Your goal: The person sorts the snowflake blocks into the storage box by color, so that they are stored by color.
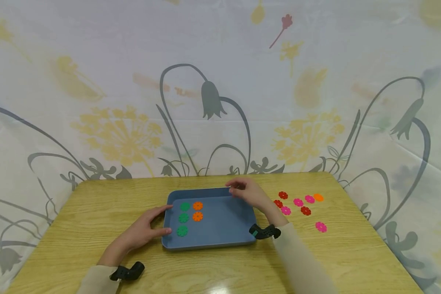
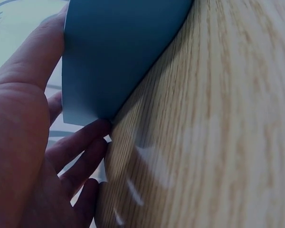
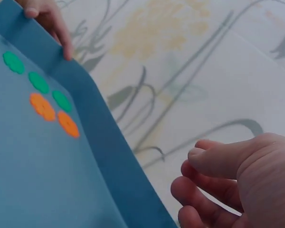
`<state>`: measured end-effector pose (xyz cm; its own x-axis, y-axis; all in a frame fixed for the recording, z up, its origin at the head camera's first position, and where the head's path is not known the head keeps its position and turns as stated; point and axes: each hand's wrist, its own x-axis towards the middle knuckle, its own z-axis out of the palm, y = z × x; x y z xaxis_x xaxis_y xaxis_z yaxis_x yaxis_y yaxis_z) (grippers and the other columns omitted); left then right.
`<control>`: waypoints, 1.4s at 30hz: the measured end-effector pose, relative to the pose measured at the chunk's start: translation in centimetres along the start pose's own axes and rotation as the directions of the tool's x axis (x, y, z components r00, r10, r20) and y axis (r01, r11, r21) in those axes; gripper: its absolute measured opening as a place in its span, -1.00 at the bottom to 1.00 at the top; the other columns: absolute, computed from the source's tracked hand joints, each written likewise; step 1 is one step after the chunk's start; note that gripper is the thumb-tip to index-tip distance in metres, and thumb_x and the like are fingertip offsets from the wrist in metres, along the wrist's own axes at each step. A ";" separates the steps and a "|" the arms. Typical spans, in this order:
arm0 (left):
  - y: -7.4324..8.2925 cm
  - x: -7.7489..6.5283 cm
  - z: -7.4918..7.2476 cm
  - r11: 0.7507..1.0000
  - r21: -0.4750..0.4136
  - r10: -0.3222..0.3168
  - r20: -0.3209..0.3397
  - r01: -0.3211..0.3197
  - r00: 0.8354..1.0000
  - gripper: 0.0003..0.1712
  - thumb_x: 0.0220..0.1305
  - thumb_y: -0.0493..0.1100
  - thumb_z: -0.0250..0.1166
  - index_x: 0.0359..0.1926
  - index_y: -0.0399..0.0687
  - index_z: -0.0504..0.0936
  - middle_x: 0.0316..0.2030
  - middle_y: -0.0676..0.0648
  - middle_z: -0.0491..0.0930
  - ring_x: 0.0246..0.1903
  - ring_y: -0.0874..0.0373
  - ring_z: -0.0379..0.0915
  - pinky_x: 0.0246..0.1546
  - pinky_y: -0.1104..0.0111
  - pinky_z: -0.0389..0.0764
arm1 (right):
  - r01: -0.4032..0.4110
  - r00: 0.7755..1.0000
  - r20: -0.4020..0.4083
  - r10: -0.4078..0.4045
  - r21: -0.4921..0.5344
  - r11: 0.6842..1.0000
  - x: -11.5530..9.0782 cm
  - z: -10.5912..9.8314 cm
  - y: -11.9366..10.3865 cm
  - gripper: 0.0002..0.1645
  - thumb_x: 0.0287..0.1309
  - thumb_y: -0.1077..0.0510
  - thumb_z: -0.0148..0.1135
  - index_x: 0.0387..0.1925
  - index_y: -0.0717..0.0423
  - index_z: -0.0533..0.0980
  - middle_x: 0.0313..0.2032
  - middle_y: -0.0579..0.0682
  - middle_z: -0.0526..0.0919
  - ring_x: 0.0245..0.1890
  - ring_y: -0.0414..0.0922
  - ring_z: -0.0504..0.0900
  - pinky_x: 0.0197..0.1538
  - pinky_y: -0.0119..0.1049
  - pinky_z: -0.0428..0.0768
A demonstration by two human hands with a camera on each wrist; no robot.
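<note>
A blue-grey tray [image 1: 220, 222] lies on the wooden table. In its left part sit three green flower-shaped discs [image 1: 183, 218] in a column, with two orange ones [image 1: 197, 217] beside the upper two. My left hand [image 1: 141, 229] is at the tray's left side, its thumb and a finger spread apart and touching the rim. In the left wrist view the other fingers [image 2: 78, 164] are loosely bent below the tray's corner. My right hand [image 1: 250, 195] hovers by the far right rim, fingers loosely curled. The right wrist view shows nothing held between thumb and fingers [image 3: 190, 190].
On the table [image 1: 297, 257] right of the tray lie loose discs: several pink ones [image 1: 321, 227], three dark red ones [image 1: 306, 211] and an orange one [image 1: 318, 197]. A flower-patterned cloth [image 1: 220, 139] hangs behind the table's far edge.
</note>
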<state>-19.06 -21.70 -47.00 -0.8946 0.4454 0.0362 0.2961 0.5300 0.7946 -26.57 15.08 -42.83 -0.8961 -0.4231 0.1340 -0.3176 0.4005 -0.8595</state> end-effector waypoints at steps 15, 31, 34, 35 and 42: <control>-0.2 0.0 0.1 1.000 0.016 -0.005 0.003 0.005 1.000 -0.18 0.11 0.13 0.33 0.36 0.13 0.24 0.32 -0.17 0.16 0.30 -0.22 -0.02 0.18 -0.16 0.10 | -0.193 0.932 -0.349 0.098 -0.249 0.949 -7.7 -10.0 6.7 -0.71 0.26 0.22 0.14 0.00 0.21 0.53 -0.12 0.14 0.59 -0.14 0.05 0.52 -0.29 -0.30 0.55; -0.4 0.2 0.1 1.000 0.024 0.003 0.003 -0.003 1.000 -0.17 0.11 0.14 0.33 0.37 0.08 0.24 0.32 -0.17 0.17 0.30 -0.21 -0.01 0.19 -0.14 0.09 | -0.398 0.821 -0.503 0.270 -0.166 0.902 -14.4 -16.0 12.0 -0.53 0.31 0.10 0.04 0.16 0.28 0.42 0.13 0.35 0.37 0.03 0.21 0.34 -0.14 -0.23 0.46; -0.5 0.3 0.1 1.000 0.025 0.006 0.010 -0.006 1.000 -0.16 0.11 0.13 0.33 0.37 0.09 0.24 0.32 -0.16 0.17 0.31 -0.20 -0.01 0.20 -0.14 0.09 | -0.396 0.824 -0.482 0.298 -0.113 0.911 -14.6 -16.1 12.6 -0.48 0.31 0.09 0.05 0.21 0.30 0.37 0.21 0.35 0.31 0.19 0.27 0.23 0.12 0.06 0.31; -0.6 0.3 0.1 1.000 0.022 0.004 0.012 -0.005 1.000 -0.16 0.10 0.13 0.34 0.37 0.09 0.24 0.32 -0.15 0.17 0.31 -0.19 -0.01 0.20 -0.13 0.09 | -0.394 0.826 -0.470 0.310 -0.089 0.915 -14.7 -16.1 12.6 -0.45 0.32 0.08 0.05 0.23 0.30 0.34 0.23 0.35 0.27 0.22 0.29 0.18 0.16 0.13 0.24; -0.7 0.4 0.0 0.999 0.042 0.021 0.013 -0.021 1.000 -0.16 0.12 0.12 0.33 0.37 0.05 0.23 0.32 -0.17 0.18 0.30 -0.21 0.00 0.19 -0.14 0.09 | -0.398 0.839 -0.423 0.343 -0.047 0.916 -14.8 -16.2 12.5 -0.39 0.30 0.06 0.08 0.27 0.30 0.29 0.27 0.35 0.21 0.27 0.30 0.10 0.21 0.17 0.15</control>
<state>-19.66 -21.88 -47.55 -0.8839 0.4656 0.0450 0.3289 0.5502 0.7675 -22.25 39.50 -47.54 -0.9917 0.1261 0.0262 0.0513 0.5735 -0.8176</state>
